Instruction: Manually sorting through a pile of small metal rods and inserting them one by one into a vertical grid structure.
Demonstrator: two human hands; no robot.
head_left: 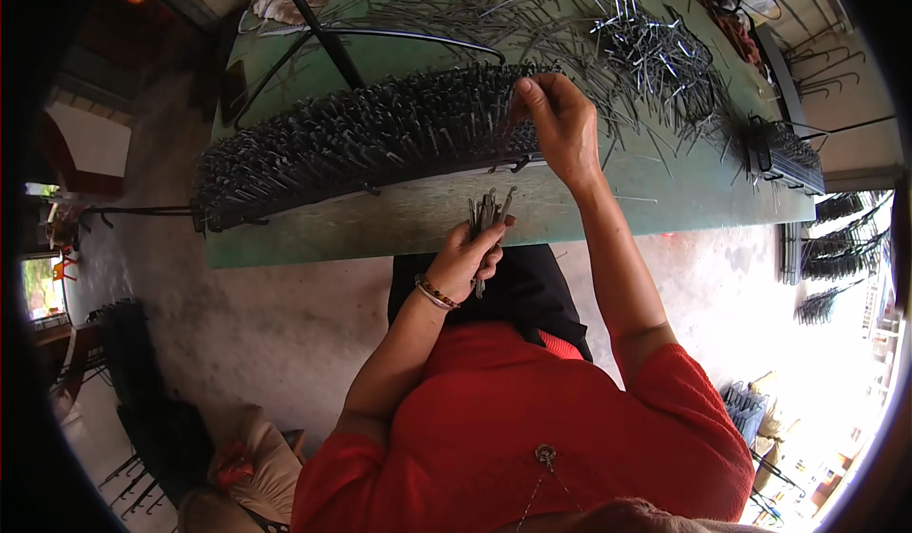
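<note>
Head view: from above, just before the table (684, 191)
Facing: down over the table's near edge
Nearness: close

Top: we wear red, ribbed-looking knit.
Sleeves (698, 405): ours are short, red like the top (560, 390).
Pendant (544, 454): round, on our thin chain (528, 506).
Bracelets (436, 294): two by our left hand (465, 259), one dark-and-amber.
Bottoms (518, 291): black.

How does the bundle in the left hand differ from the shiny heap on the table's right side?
The bundle is small; the heap is much larger. The bundle's pieces run mostly one way; the heap's lie crisscrossed. The bundle is held in the left hand; the heap rests on the table. Both are thin, metallic-looking pieces.
</note>
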